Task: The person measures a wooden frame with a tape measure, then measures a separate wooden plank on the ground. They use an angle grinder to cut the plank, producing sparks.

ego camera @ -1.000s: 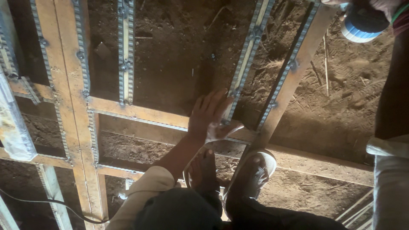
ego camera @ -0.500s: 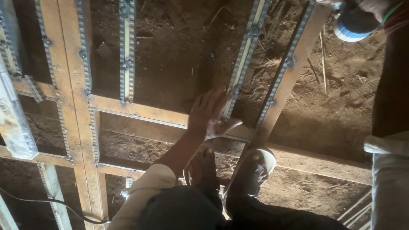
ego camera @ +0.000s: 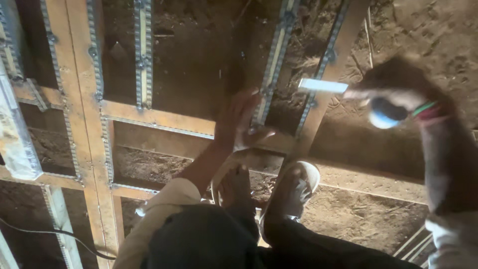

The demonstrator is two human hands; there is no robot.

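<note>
Seen from above, we press our left hand [ego camera: 239, 122] flat against a metal frame [ego camera: 154, 118] of rust-orange flat bars lying on the dirt floor [ego camera: 438, 30], the fingers [ego camera: 247, 102] spread open and holding nothing. The palm rests where a crossbar meets a slanted bar edged with ribbed steel rod [ego camera: 271, 74], near the centre of the view. A cream sleeve [ego camera: 159, 214] covers the forearm, running down toward 7 o'clock.

Our right hand [ego camera: 398, 97] comes in blurred at 3 o'clock, well apart from the left. Its fingers appear curled round a small round blue-and-white object [ego camera: 383, 114]; motion blur keeps us from telling what the object is or how firm the grip. A pale narrow strip [ego camera: 322, 85] shows just beside the hand at its 9 o'clock side, over a diagonal bar; we cannot tell whether the hand touches it. Coloured bands [ego camera: 425, 109] circle the wrist.

Below the left hand, at 6 o'clock, our two feet stand on the frame in pale sandals [ego camera: 308, 177], the left foot [ego camera: 236, 187] just beside the right. A pale, weathered beam [ego camera: 17, 139] lies along the frame at 9 o'clock, and a thin dark cable [ego camera: 55, 241] crosses the ground at 8 o'clock.
</note>
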